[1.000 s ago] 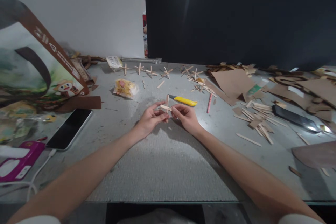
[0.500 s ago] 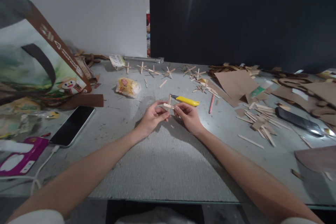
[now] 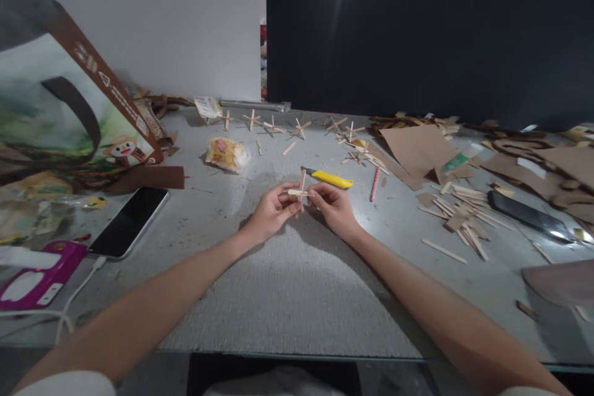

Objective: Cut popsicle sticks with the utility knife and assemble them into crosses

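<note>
Between both hands is a small cross of wooden craft sticks [image 3: 302, 182], one stick pointing up and away, another lying across. My left hand [image 3: 276, 207] pinches it from the left, thumb and fingers closed at its lower end. From the right, my right hand [image 3: 331, 207] grips the end of the crosswise stick with thumb and forefinger. Just beyond the hands lies a yellow utility knife [image 3: 330, 178] with its dark tip toward the left. A red-and-white patterned thin stick [image 3: 375, 184] is to the right of the knife.
Several stick crosses [image 3: 273, 126] stand along the back. A wrapped yellow packet [image 3: 227, 154] sits left of centre. Loose craft sticks [image 3: 468, 223], cardboard pieces [image 3: 420, 151] and a black object [image 3: 529, 216] lie right. At left are a phone [image 3: 129, 223], a purple device [image 3: 55, 272] and a printed bag [image 3: 78, 99].
The stick cross has turned slightly in the fingers; its crosswise stick now lies more level and its upright leans right. Both hands stay nearly in place.
</note>
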`<action>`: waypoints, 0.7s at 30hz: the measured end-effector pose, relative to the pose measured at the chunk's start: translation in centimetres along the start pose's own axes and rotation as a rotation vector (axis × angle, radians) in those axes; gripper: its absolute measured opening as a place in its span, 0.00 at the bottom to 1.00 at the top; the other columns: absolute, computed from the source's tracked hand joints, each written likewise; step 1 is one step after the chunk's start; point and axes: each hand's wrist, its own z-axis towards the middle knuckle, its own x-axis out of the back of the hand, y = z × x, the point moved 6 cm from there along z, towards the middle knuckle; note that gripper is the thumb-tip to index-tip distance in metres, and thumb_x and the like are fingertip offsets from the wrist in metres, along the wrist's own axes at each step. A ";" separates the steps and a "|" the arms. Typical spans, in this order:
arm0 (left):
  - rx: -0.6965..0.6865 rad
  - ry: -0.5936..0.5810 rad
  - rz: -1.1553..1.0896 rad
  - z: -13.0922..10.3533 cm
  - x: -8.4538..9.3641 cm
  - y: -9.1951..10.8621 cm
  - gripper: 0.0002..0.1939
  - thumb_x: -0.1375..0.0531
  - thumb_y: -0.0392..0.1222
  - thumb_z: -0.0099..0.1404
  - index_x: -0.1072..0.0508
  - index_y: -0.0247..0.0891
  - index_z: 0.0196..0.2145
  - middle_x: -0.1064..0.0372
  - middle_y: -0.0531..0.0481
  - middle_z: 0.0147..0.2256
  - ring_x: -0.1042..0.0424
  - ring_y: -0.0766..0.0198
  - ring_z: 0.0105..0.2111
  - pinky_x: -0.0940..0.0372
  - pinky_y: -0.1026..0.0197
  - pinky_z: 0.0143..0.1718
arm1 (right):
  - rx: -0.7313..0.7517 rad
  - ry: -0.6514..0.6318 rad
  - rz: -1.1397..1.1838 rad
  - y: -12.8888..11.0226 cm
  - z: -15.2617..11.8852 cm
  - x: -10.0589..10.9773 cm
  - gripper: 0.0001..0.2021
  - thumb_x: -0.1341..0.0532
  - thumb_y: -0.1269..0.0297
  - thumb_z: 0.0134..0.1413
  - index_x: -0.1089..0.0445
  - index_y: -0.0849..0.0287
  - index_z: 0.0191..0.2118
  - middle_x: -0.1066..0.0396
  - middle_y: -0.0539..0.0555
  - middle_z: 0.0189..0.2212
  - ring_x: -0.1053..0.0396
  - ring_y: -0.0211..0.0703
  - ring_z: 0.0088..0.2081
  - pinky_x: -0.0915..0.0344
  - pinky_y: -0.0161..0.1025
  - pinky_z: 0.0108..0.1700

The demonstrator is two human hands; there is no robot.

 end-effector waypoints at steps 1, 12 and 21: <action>-0.007 -0.005 0.010 0.0 0.0 -0.1 0.27 0.25 0.46 0.59 0.24 0.36 0.52 0.23 0.49 0.31 0.25 0.62 0.32 0.34 0.61 0.34 | 0.006 0.000 -0.005 -0.1 0.0 0.0 0.24 0.35 0.36 0.60 0.25 0.56 0.36 0.31 0.49 0.25 0.37 0.39 0.26 0.39 0.39 0.31; -0.018 0.013 0.091 -0.5 -0.7 0.6 0.23 0.27 0.51 0.62 0.25 0.38 0.49 0.24 0.51 0.27 0.27 0.64 0.27 0.32 0.61 0.33 | -0.053 -0.018 0.041 0.5 0.0 0.0 0.26 0.35 0.33 0.58 0.28 0.56 0.35 0.32 0.49 0.24 0.38 0.39 0.26 0.41 0.38 0.29; -0.155 0.107 0.439 -0.8 0.0 1.6 0.13 0.33 0.54 0.69 0.17 0.42 0.40 0.27 0.49 0.28 0.32 0.63 0.27 0.35 0.61 0.31 | -0.158 -0.126 0.204 1.7 0.1 -0.7 0.28 0.34 0.31 0.54 0.33 0.54 0.29 0.39 0.46 0.22 0.46 0.37 0.24 0.50 0.38 0.27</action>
